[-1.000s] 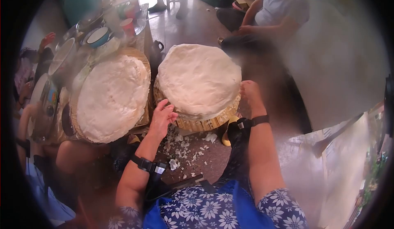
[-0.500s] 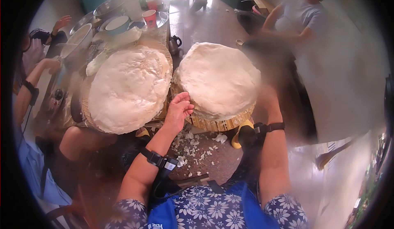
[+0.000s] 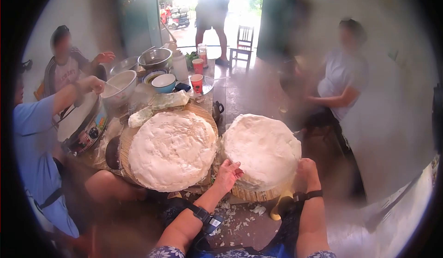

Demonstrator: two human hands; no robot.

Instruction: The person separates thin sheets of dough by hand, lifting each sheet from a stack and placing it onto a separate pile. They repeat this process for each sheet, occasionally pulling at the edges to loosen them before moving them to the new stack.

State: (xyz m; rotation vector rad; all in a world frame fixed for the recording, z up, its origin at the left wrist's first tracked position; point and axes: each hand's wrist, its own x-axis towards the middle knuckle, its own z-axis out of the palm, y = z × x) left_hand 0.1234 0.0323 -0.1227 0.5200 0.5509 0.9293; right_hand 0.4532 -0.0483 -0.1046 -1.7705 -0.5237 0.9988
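A thick, round white slab that looks like dough (image 3: 263,147) lies on a woven round mat (image 3: 258,194) in front of me. At its near left edge is my left hand (image 3: 227,176), fingers curled in with their tips close together. Whatever they may pinch is too small to make out. My right hand (image 3: 308,171) is closed against the slab's right edge, and its fingertips are hidden. A second, similar white slab (image 3: 173,149) rests on another woven mat (image 3: 123,151) to the left.
Bowls, including a blue one (image 3: 164,83), and red cups (image 3: 197,84) crowd the table behind. White scraps (image 3: 233,223) litter the floor. A person in blue (image 3: 34,133) reaches toward a white basin (image 3: 119,88). Another person sits behind, one at right (image 3: 339,80); one stands in the doorway.
My view has tilted up, bringing the doorway and people into fuller view. My left hand stays at the slab's near left edge, my right at its right edge.
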